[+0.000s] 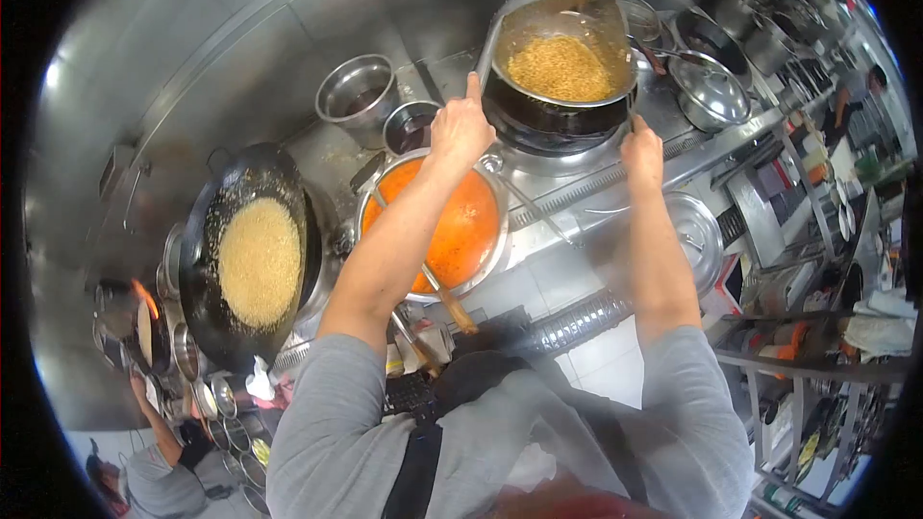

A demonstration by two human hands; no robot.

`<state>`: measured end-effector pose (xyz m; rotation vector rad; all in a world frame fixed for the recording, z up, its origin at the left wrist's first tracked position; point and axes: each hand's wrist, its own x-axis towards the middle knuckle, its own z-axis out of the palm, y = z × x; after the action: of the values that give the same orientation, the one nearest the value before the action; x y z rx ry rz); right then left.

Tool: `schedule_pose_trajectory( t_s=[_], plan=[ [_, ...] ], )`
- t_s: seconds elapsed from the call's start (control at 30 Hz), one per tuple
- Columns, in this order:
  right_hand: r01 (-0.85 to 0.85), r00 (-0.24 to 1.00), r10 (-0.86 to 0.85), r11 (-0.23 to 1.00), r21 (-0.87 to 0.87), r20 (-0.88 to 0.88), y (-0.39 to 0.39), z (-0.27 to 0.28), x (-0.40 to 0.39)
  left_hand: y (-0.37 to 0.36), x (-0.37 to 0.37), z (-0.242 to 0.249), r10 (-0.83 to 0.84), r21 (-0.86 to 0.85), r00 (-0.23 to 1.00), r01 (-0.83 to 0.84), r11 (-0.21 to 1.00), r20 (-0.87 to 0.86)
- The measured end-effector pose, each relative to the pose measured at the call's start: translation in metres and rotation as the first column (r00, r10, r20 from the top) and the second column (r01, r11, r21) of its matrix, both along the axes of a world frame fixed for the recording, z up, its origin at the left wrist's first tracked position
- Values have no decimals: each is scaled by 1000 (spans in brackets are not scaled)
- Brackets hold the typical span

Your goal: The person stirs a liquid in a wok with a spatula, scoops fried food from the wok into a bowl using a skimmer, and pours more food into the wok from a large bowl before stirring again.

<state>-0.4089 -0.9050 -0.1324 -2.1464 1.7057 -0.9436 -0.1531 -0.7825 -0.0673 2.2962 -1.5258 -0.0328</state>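
A deep steel basin is tilted over a dark wok on the stove at the upper right. Inside it lies golden-brown chopped food, whose kind I cannot make out. My left hand is closed at the basin's left side, one finger stretched along it. On the right side, my right hand is closed at its edge. Below my left forearm stands a large pot of orange-red soup or sauce, with a wooden-handled ladle resting in it.
To the left, a big black wok holds pale grainy food. Two steel pots stand against the back wall. A lidded pan sits at the right. Flames and a co-worker show at far left.
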Motion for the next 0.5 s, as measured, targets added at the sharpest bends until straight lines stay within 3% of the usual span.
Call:
schedule_pose_trajectory(
  t_s=[0.07,0.1,0.13,0.17,0.2,0.27,0.3,0.4,0.5],
  plan=[
    [-22,1000,22,998,-64,-5,-2,-9,-7,23,20,-2,43,-53,989,-51,997,-143],
    [-89,992,109,966,-242,68,-11,-22,-9,34,34,-9,-1,-183,973,-43,982,-230],
    [-46,995,56,993,-108,87,-27,-40,-8,48,45,-2,59,-107,826,-143,984,-561],
    [-97,993,98,995,-24,61,-29,-38,-3,66,56,-2,38,-122,646,-201,972,-762],
    [-199,900,117,967,157,420,-6,-24,10,86,69,-3,-20,-150,430,-271,951,-903],
    [-321,830,202,936,148,520,5,-25,26,140,89,8,-159,-200,134,-396,896,-978],
    [-410,668,92,873,263,738,38,-3,48,170,104,6,-235,-236,57,-440,866,-970],
    [-628,637,302,736,251,709,88,2,92,284,131,14,-239,-219,53,-625,749,-969],
    [-714,612,424,659,236,667,174,20,166,411,145,22,-105,-183,154,-687,703,-982]
  ],
)
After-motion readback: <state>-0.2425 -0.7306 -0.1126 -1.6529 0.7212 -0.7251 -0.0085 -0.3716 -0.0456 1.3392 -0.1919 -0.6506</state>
